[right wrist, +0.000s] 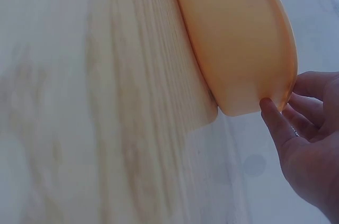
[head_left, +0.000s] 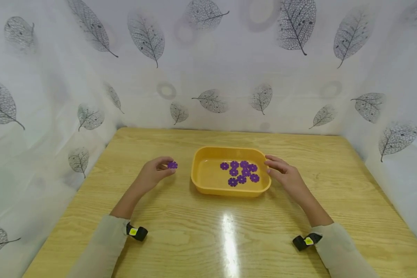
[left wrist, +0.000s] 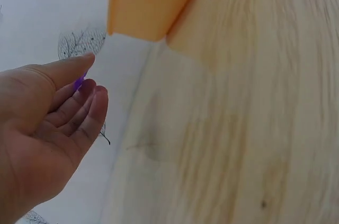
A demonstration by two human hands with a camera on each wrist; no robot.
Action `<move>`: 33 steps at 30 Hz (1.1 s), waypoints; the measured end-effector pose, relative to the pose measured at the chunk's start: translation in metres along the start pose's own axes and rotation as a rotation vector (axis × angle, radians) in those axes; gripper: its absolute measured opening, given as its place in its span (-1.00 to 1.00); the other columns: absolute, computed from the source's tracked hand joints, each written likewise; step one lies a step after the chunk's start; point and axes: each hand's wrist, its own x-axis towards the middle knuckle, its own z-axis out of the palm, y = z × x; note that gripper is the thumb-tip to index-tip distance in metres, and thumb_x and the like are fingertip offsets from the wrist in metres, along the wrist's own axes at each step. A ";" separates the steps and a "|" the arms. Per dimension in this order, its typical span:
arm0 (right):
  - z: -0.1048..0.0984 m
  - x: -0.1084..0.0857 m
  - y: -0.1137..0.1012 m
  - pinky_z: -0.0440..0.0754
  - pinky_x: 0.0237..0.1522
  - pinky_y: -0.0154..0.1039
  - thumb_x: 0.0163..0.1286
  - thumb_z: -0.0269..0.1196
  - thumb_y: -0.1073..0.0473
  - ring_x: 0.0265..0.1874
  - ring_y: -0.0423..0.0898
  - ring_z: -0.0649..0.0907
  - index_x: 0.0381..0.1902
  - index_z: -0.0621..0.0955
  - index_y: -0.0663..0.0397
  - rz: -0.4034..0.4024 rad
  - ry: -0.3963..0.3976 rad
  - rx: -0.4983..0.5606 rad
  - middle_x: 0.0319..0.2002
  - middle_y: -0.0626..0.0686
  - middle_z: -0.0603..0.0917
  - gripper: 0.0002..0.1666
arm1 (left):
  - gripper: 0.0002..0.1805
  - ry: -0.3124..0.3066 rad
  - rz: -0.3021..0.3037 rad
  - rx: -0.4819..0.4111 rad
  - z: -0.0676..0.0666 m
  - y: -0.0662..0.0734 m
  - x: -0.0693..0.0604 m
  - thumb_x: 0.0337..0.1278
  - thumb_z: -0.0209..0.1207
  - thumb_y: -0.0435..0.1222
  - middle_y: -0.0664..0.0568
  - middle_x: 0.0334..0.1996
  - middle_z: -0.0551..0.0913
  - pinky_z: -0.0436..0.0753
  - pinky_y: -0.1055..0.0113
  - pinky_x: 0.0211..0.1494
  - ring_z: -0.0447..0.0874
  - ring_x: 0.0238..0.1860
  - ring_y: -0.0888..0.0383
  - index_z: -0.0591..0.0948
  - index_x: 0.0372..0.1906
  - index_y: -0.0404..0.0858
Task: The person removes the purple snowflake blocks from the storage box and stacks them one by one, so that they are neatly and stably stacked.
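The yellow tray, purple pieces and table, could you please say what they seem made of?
Yellow tray: probably smooth, slightly glossy plastic, given its even colour and rounded rim.
Purple pieces: perhaps plastic, from their uniform colour; finish too small to tell.
Table: wood or wood-look laminate, glossy, showing grain and a bright reflection.

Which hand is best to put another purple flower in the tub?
Probably the left hand: it pinches a flower beside the tub. The right hand is busy gripping the tub's opposite end.
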 end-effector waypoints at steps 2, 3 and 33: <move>0.000 0.000 0.001 0.41 0.08 -0.68 0.56 0.16 0.02 0.51 0.13 0.27 0.35 0.53 0.14 -0.002 0.000 0.005 0.52 0.03 0.31 -0.49 | -0.46 -0.004 -0.020 0.035 0.000 -0.006 0.001 0.32 0.29 -0.14 -0.15 0.10 0.66 0.67 0.07 0.07 0.63 0.05 -0.08 0.53 0.31 -0.27; 0.000 0.000 0.001 0.41 0.08 -0.68 0.56 0.16 0.02 0.51 0.13 0.27 0.35 0.53 0.14 -0.003 0.000 0.007 0.52 0.03 0.31 -0.49 | -0.47 -0.007 -0.027 0.052 0.001 -0.008 0.002 0.31 0.30 -0.16 -0.15 0.10 0.66 0.66 0.04 0.09 0.63 0.05 -0.08 0.53 0.30 -0.27; -0.001 0.000 -0.001 0.40 0.08 -0.69 0.55 0.16 0.02 0.52 0.11 0.25 0.36 0.52 0.13 0.011 -0.004 0.000 0.53 0.01 0.30 -0.47 | -0.49 -0.085 -0.008 0.263 -0.001 -0.025 0.008 0.28 0.31 -0.20 -0.29 0.25 0.55 0.35 -0.21 0.37 0.38 0.30 -0.27 0.56 0.26 -0.34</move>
